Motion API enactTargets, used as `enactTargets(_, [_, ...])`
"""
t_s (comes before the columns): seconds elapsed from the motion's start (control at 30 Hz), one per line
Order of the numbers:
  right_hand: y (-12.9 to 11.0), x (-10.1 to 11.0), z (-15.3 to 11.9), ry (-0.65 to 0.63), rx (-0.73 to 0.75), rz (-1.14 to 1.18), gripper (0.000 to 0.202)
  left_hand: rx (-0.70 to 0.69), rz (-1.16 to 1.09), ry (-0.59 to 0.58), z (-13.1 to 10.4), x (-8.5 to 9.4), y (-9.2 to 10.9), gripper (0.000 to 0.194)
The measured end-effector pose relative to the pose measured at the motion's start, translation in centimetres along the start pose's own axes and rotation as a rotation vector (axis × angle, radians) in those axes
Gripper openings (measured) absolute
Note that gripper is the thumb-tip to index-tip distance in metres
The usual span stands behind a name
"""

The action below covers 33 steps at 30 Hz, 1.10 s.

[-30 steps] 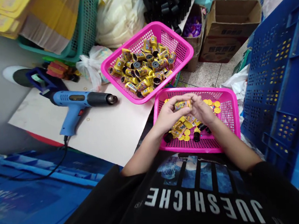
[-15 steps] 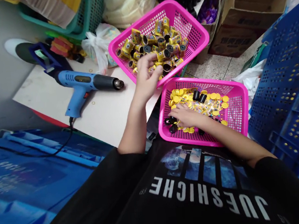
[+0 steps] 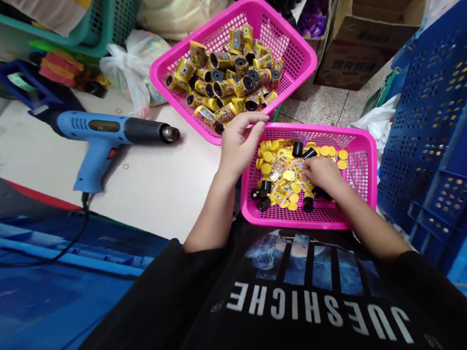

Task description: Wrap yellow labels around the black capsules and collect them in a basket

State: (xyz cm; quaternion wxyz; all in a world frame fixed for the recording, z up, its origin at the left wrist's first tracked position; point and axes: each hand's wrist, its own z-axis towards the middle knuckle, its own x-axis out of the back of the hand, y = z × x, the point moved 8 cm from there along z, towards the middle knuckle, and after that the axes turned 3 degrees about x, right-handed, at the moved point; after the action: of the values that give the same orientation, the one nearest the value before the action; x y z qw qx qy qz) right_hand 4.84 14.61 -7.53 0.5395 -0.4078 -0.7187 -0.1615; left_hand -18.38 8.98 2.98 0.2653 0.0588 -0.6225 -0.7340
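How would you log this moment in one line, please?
left hand: by far pink basket, thumb and fingers apart | right hand: in near pink basket, among yellow discs | heat gun: on white table

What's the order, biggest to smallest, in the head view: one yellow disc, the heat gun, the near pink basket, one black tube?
1. Near pink basket
2. Heat gun
3. Black tube and yellow disc: too close to rank surely

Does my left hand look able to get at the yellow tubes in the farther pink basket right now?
Probably yes. Your left hand is beside that basket's near side, and the farther pink basket is open on top; nothing seems to cover the yellow tubes, though its rim must be cleared.
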Motion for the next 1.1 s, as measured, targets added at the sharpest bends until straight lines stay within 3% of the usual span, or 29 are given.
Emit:
enactTargets(0.07, [0.6,0.3,0.0,-0.015,-0.027,0.063,0.018,0.042,0.005,-0.081,-0.5,-1.3,0.2,0.022])
enactTargets(0.13, [0.8,1.1,0.0,-0.042,-0.008,0.271,0.016,0.112,0.008,-0.196,-1.4,-3.0,0.0,0.024])
enactTargets(0.23, [-0.3,3.2,-0.3,-0.107,0.145,0.747,0.017,0.224,-0.011,-0.41,-3.4,-5.9,-0.6,0.032])
enactTargets(0.3, [-1.1,4.7,-0.5,-0.108,0.229,0.937,0.024,0.287,-0.09,-0.511,-4.6,-7.6,-0.9,0.046])
enactTargets(0.43, [-1.8,6.2,-0.3,0.019,0.224,1.089,0.036,0.364,-0.287,-0.466,-4.9,-8.3,-1.0,0.049])
enactTargets(0.6, [-2.4,6.1,0.3,0.272,0.162,1.127,0.038,0.426,-0.37,-0.336,-4.3,-6.7,-1.5,0.039])
enactTargets(0.7, [-4.6,4.9,0.6,0.266,0.257,0.972,0.032,0.421,-0.327,-0.178,-3.7,-4.1,-2.2,0.019])
enactTargets(0.8, [-9.8,1.6,0.0,0.035,0.595,0.527,0.019,0.383,-0.321,-0.019,-3.2,-1.5,-2.6,0.014])
enactTargets(0.9, [-13.4,-1.6,-1.1,-0.083,0.82,0.19,0.039,0.352,-0.373,0.043,-3.1,-0.5,-2.6,0.026])
enactTargets(1.0, [-14.3,-2.4,-1.0,-0.056,0.794,-0.042,0.033,0.363,-0.39,0.02,-3.3,-0.5,-2.4,0.035])
enactTargets(1.1, [-13.0,-1.2,-0.8,-0.038,0.696,-0.105,0.025,0.396,-0.341,0.056,-3.7,0.0,-2.6,0.03])
